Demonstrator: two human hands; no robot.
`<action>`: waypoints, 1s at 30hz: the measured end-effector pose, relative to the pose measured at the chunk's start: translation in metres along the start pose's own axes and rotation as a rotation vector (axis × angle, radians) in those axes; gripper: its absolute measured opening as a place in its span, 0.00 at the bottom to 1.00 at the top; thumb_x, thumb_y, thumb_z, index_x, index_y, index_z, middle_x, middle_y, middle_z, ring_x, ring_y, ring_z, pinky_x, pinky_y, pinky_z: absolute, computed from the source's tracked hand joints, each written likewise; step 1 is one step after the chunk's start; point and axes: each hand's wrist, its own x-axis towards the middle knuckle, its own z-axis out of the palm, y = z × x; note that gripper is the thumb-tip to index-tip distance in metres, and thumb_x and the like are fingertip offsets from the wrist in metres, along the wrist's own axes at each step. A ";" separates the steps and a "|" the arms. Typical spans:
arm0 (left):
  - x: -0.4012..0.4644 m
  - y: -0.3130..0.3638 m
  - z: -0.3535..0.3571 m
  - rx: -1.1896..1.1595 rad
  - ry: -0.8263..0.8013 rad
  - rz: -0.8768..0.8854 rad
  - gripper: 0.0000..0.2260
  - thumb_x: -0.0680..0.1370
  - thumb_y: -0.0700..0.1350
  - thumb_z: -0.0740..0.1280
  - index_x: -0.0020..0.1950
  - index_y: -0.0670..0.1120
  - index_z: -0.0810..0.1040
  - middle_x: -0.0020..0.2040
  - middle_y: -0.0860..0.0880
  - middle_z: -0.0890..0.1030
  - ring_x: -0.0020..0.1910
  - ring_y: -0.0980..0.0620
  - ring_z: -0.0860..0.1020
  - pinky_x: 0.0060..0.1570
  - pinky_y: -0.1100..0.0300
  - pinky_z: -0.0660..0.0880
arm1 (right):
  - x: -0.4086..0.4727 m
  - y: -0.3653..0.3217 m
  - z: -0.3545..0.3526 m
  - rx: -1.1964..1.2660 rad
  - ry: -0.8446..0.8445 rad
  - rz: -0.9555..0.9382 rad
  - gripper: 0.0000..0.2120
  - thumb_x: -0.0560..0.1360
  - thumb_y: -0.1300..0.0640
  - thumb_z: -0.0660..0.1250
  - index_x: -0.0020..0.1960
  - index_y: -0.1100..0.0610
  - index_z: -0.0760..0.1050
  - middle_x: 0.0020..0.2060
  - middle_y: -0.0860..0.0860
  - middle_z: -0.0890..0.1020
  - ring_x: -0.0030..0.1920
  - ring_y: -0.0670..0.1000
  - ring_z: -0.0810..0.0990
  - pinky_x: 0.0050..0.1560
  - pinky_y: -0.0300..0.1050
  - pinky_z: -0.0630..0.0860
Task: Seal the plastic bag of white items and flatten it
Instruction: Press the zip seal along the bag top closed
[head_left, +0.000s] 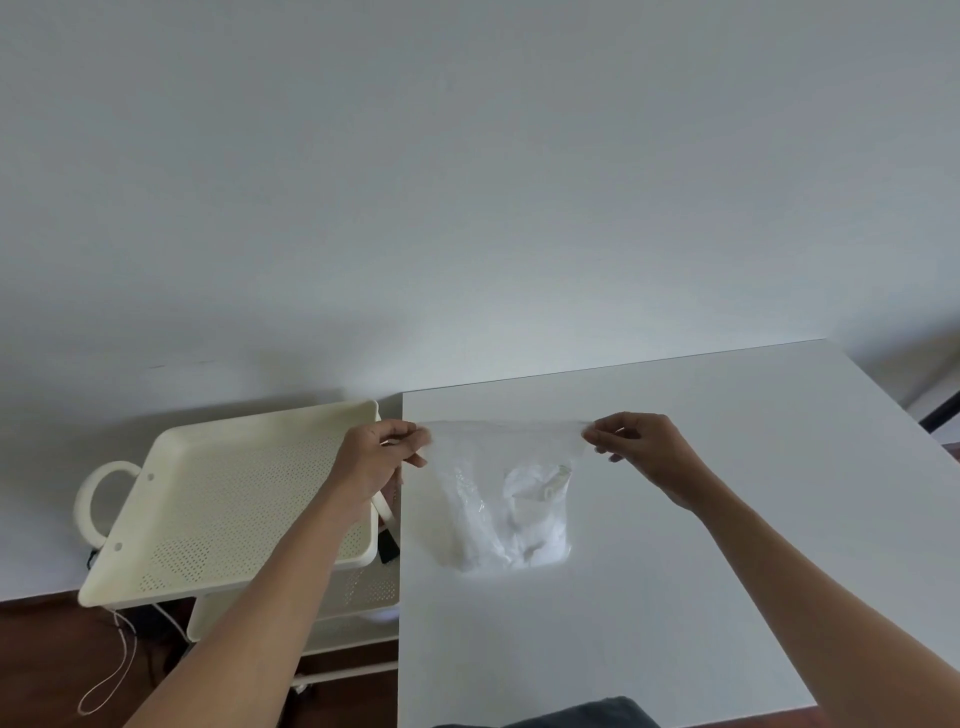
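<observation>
A clear plastic bag (506, 499) hangs above the white table (727, 519), its lower part bulging with white items (514, 540) and resting on the tabletop. My left hand (379, 457) pinches the bag's top left corner. My right hand (644, 452) pinches the top right corner. The top edge is stretched taut between the two hands. Whether the bag's seal is closed cannot be made out.
A cream perforated tray (223, 499) on a cart with a loop handle (98, 504) stands just left of the table. A thin cord (111, 670) hangs below it over the dark wood floor. A plain wall lies behind.
</observation>
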 end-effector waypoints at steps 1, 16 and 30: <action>0.000 0.000 0.000 0.006 -0.005 -0.009 0.09 0.75 0.45 0.78 0.53 0.44 0.85 0.39 0.46 0.88 0.42 0.35 0.81 0.28 0.58 0.73 | 0.000 0.001 0.000 0.004 0.001 0.006 0.05 0.75 0.52 0.78 0.47 0.53 0.87 0.39 0.50 0.88 0.38 0.41 0.83 0.42 0.35 0.78; -0.008 0.008 -0.002 0.057 -0.045 -0.020 0.10 0.72 0.52 0.79 0.49 0.49 0.87 0.40 0.46 0.88 0.40 0.49 0.79 0.26 0.69 0.72 | -0.003 0.003 0.001 0.020 0.019 0.022 0.05 0.73 0.48 0.79 0.46 0.48 0.88 0.44 0.48 0.88 0.46 0.45 0.84 0.52 0.43 0.77; -0.005 0.000 0.004 0.059 0.029 0.030 0.05 0.79 0.47 0.73 0.51 0.46 0.87 0.42 0.56 0.88 0.36 0.62 0.82 0.54 0.58 0.76 | -0.002 -0.009 0.018 0.005 0.011 -0.009 0.09 0.78 0.48 0.74 0.53 0.52 0.83 0.50 0.43 0.87 0.49 0.40 0.84 0.47 0.36 0.75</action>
